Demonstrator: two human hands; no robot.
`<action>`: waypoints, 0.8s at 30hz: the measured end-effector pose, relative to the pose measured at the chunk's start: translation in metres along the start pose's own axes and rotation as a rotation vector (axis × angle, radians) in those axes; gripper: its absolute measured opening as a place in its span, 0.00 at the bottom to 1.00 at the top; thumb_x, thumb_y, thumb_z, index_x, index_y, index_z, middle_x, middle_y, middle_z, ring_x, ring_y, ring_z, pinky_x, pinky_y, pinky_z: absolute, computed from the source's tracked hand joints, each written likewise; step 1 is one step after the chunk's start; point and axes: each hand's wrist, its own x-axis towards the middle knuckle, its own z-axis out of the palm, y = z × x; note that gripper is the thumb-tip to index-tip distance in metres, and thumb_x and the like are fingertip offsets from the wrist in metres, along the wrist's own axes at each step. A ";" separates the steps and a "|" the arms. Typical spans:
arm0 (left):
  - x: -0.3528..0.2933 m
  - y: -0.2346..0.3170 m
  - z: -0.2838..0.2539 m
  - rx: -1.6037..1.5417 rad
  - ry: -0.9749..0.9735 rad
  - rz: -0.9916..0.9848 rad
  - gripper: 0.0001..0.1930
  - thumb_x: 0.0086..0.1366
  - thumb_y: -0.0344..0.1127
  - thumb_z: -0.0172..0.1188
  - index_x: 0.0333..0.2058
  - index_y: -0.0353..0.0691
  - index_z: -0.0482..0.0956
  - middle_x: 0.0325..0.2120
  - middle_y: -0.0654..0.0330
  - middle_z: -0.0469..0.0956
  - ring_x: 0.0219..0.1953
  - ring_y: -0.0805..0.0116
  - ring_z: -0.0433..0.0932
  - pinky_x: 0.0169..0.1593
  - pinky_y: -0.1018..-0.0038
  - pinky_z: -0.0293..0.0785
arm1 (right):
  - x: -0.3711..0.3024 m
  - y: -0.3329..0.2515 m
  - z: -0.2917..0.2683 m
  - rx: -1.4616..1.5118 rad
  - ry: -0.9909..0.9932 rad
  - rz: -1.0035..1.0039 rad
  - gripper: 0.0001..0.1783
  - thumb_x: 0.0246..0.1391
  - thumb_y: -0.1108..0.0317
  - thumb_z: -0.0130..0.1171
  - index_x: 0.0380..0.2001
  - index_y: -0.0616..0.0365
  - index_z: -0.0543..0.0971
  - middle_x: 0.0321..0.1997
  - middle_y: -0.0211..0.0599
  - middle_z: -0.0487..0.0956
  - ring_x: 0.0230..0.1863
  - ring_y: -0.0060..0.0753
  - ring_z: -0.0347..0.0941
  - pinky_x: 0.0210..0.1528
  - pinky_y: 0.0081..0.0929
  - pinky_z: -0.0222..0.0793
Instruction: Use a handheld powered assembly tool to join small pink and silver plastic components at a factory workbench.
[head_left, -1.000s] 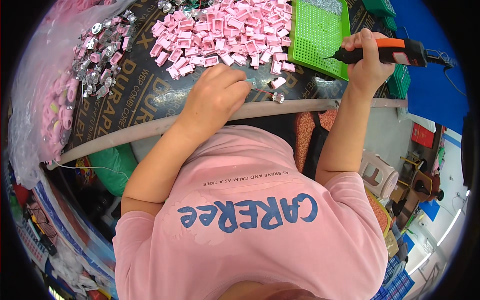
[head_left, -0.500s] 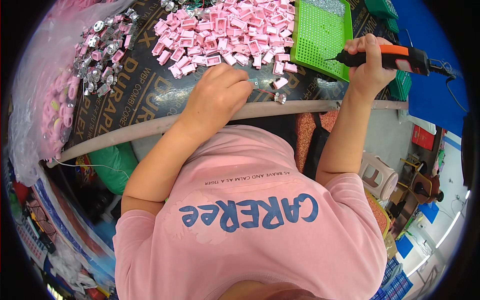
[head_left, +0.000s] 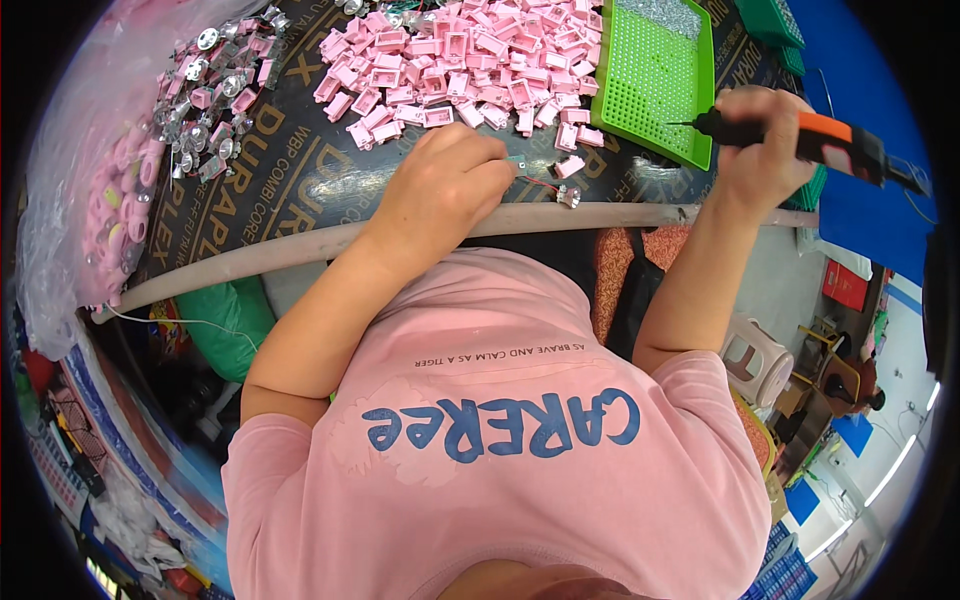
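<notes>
My left hand (head_left: 440, 185) rests at the near table edge, closed over a small part mostly hidden by the fingers. A green plate (head_left: 516, 164) sticks out past its fingertips, with a red wire running to a small clear lamp reflector (head_left: 568, 197). To the right, my right hand (head_left: 762, 150) is wrapped around a black and orange electric screwdriver (head_left: 840, 150). Its thin bit points left, over the green perforated tray (head_left: 640, 122), whose far end holds many small silver screws (head_left: 672, 14). One loose pink housing (head_left: 569, 166) lies beside the lamp reflector.
A large heap of pink housings (head_left: 455, 60) covers the table's far middle. Left of it lie assembled parts with reflectors (head_left: 215, 95), then pink pieces in a clear plastic bag (head_left: 85, 190). Dark green trays (head_left: 772, 25) stand at the far right. A pale rim (head_left: 350, 238) borders the table.
My right hand has shifted slightly right and nearer with the screwdriver, its bit still over the tray. My left hand stays at about the same place. The whole view has shifted a little.
</notes>
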 end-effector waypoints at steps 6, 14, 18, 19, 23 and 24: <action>-0.004 -0.002 0.002 0.003 0.009 0.008 0.14 0.50 0.24 0.74 0.38 0.38 0.84 0.41 0.58 0.83 0.40 0.55 0.81 0.46 0.61 0.79 | -0.012 -0.024 0.030 0.321 -0.289 0.210 0.15 0.74 0.53 0.53 0.42 0.53 0.78 0.32 0.33 0.77 0.33 0.36 0.74 0.43 0.47 0.75; -0.005 -0.001 0.002 0.003 0.011 0.001 0.15 0.50 0.24 0.73 0.39 0.39 0.84 0.41 0.59 0.83 0.41 0.55 0.81 0.46 0.61 0.78 | -0.058 0.007 0.110 0.203 -0.489 0.242 0.05 0.67 0.76 0.58 0.38 0.60 0.71 0.27 0.40 0.74 0.25 0.34 0.72 0.35 0.39 0.76; -0.003 0.000 0.003 -0.031 0.019 -0.013 0.15 0.50 0.24 0.73 0.39 0.39 0.85 0.41 0.59 0.83 0.41 0.55 0.81 0.46 0.60 0.78 | -0.061 0.010 0.118 0.238 -0.428 0.257 0.06 0.65 0.80 0.60 0.38 0.62 0.73 0.27 0.41 0.77 0.25 0.33 0.74 0.32 0.36 0.76; -0.003 0.000 0.004 -0.037 0.016 -0.016 0.15 0.50 0.24 0.73 0.39 0.39 0.85 0.41 0.59 0.83 0.41 0.55 0.81 0.46 0.60 0.78 | -0.061 0.011 0.117 0.237 -0.429 0.257 0.06 0.65 0.80 0.60 0.38 0.62 0.73 0.27 0.41 0.77 0.25 0.33 0.74 0.32 0.36 0.76; -0.003 0.000 0.004 -0.036 0.020 -0.016 0.15 0.50 0.23 0.73 0.39 0.39 0.85 0.41 0.59 0.83 0.41 0.54 0.80 0.46 0.60 0.77 | -0.058 0.015 0.115 0.212 -0.468 0.239 0.06 0.65 0.81 0.61 0.38 0.62 0.73 0.27 0.41 0.78 0.24 0.33 0.75 0.31 0.36 0.76; -0.003 0.000 0.004 -0.038 0.014 -0.018 0.15 0.50 0.24 0.73 0.39 0.39 0.86 0.41 0.59 0.83 0.41 0.54 0.80 0.46 0.60 0.77 | -0.058 0.016 0.116 0.212 -0.461 0.237 0.06 0.65 0.81 0.61 0.38 0.62 0.73 0.26 0.41 0.78 0.23 0.33 0.75 0.31 0.36 0.76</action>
